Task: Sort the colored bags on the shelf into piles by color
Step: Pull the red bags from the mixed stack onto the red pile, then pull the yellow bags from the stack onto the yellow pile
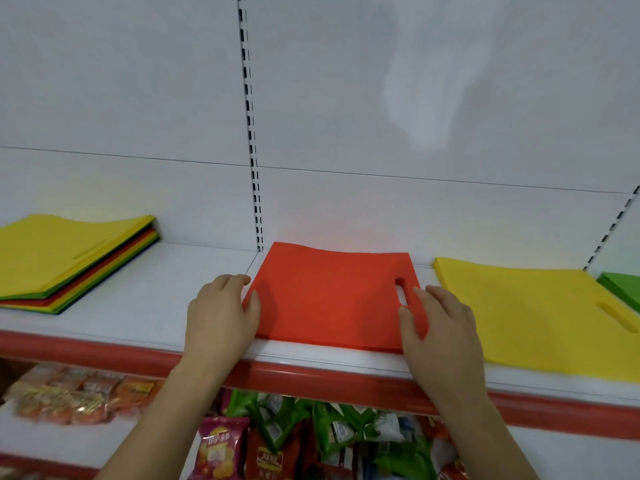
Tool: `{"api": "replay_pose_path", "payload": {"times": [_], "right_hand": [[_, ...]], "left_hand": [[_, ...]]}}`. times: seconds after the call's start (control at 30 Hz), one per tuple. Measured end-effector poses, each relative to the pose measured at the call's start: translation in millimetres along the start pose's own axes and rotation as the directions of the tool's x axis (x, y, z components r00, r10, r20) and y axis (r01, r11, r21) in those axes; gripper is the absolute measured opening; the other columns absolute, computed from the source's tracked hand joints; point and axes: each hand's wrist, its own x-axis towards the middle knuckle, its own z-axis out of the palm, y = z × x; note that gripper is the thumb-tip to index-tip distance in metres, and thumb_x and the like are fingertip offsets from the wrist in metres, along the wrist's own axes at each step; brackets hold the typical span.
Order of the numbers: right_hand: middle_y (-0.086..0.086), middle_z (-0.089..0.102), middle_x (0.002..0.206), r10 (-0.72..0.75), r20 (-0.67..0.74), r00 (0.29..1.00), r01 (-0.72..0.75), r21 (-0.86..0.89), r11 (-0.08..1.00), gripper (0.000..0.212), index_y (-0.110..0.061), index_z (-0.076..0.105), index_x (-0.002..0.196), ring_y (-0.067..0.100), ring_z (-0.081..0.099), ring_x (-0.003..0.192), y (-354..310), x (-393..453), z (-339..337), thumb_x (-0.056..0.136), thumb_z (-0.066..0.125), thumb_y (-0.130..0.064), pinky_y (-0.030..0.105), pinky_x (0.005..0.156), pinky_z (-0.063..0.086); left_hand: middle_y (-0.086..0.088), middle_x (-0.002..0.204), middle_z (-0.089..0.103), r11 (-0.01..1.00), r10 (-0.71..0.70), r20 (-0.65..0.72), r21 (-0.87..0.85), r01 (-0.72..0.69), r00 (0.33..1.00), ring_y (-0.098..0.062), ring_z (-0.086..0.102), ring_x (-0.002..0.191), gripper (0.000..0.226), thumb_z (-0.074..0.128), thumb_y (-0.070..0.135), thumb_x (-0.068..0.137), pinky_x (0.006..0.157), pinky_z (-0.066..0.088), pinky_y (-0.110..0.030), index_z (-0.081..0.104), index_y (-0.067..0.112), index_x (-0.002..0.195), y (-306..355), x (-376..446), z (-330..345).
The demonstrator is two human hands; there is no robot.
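Your left hand (221,317) and right hand (441,327) rest flat at either side edge of the red bag (329,299), fingers straight and loosely together, pinching nothing. The bag lies mid-shelf (138,306), between the mixed stack (69,258) and the yellow pile (540,306); a green pile (621,289) sits far right.

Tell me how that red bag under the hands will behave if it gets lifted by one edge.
The red bag lies thin and flat on the shelf, so it is probably light and would droop. Its back edge already waves slightly, hinting at soft fabric. The left hand and right hand rest on its sides; on the smooth shelf it may slide easily.
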Motion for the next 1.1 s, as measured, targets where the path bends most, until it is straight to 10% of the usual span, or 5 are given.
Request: {"api": "replay_pose_path", "payload": {"times": [0.5, 1.1], "right_hand": [[0.003, 0.055, 0.137, -0.220, 0.035, 0.975, 0.214, 0.126, 0.969, 0.046, -0.014, 0.059, 0.132, 0.023, 0.044, 0.129, -108, -57, 35, 0.097, 0.048, -0.042, 0.045, 0.108, 0.039], [0.001, 0.052, 0.140, -0.275, 0.129, 0.953, 0.250, 0.184, 0.951, 0.048, -0.017, 0.056, 0.134, 0.017, 0.039, 0.132, -348, -120, 116, 0.094, 0.052, -0.044, 0.035, 0.109, 0.032]], "left_hand": [[-0.002, 0.125, 0.062, 0.999, 0.024, -0.142, -0.032, -0.029, 0.990, -0.021, 0.054, 0.117, 0.041, 0.048, 0.034, 0.094, 0.095, 0.046, -0.041, 0.059, 0.014, 0.129, -66, -53, -81], [-0.005, 0.124, 0.063, 0.997, -0.024, -0.138, 0.065, 0.033, 0.990, -0.026, 0.054, 0.116, 0.055, 0.037, 0.046, 0.092, 0.095, 0.046, -0.044, 0.061, 0.011, 0.127, -306, -40, -189]]}}
